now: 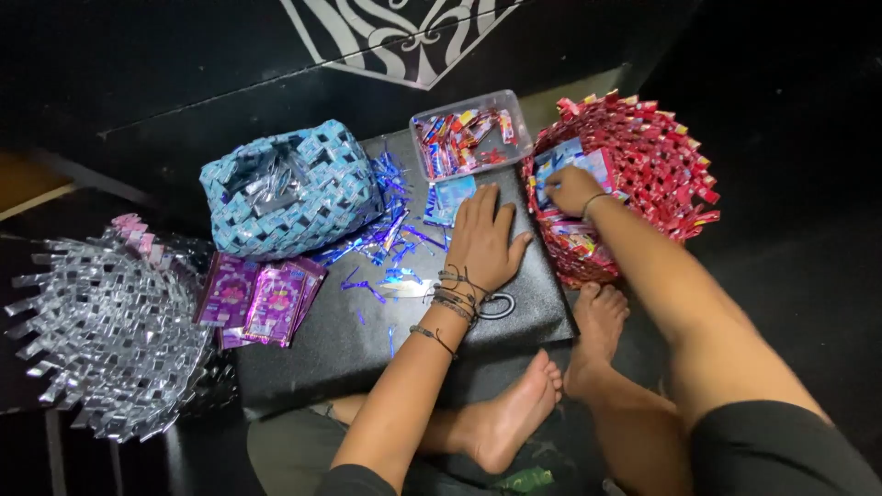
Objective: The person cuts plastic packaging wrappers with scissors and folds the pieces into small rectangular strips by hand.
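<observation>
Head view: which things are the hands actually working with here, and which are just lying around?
In use:
left hand flat on the black board
right hand reaching into the red woven basket, on the wrappers inside

Lying about:
blue woven basket
silver woven basket
purple packets
clear tray
blue scraps

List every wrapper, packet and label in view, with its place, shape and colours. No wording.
Purple foil sachets: flat rectangles fanned at the black board's left edge.
Blue and white flat packet: on the board, just beyond the left hand.
Clear plastic tub: behind the board, full of small red folded wrappers.
Blue packets: inside the red woven basket, under the right hand.
</observation>
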